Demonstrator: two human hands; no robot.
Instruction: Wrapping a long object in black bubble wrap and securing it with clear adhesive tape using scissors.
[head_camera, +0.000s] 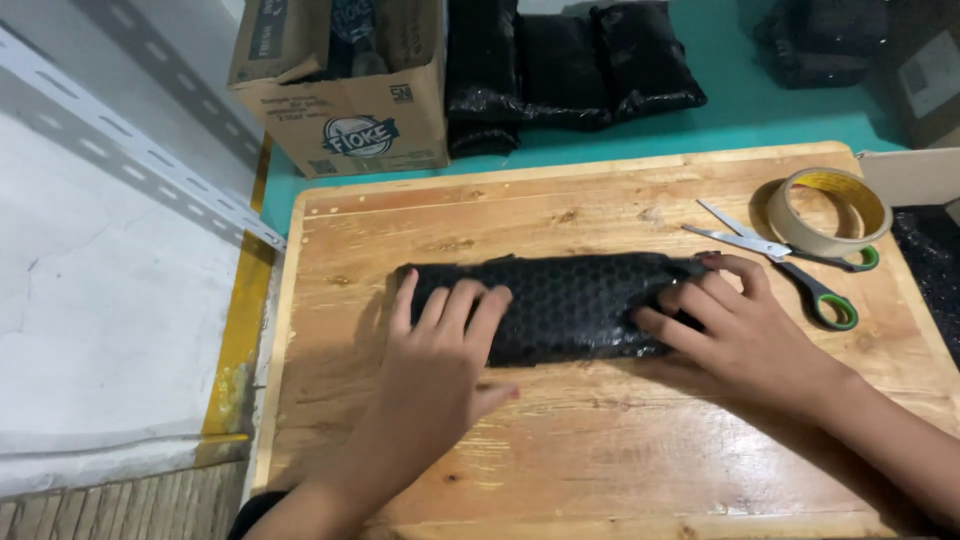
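- A long bundle (570, 305) wrapped in black bubble wrap lies flat across the middle of a wooden board (600, 460), its long side running left to right
- The left hand (445, 340) presses down flat on the left part of the bundle, fingers spread and straight, palm on the board's near side; it pins rather than grasps, nothing is closed inside it
- The right hand (735, 325) rests on the right end, fingers bent over the top of the wrap and thumb near the far edge; a loose hold, not a full clasp
- The wrap looks soft and springy, with a shiny plastic skin that is likely a bit slippery; I judge it light, and it would give under the fingers
- Best held at both ends or pressed from above along the top, since the rolled layer could spring open if let go
- Scissors (790, 262) with green handles lie just right of the bundle, blades pointing left, and a roll of tape (865, 205) sits beside them at the board's far right corner
- A cardboard box (350, 100) and more black wrapped packs (580, 65) stand beyond the board on a teal surface
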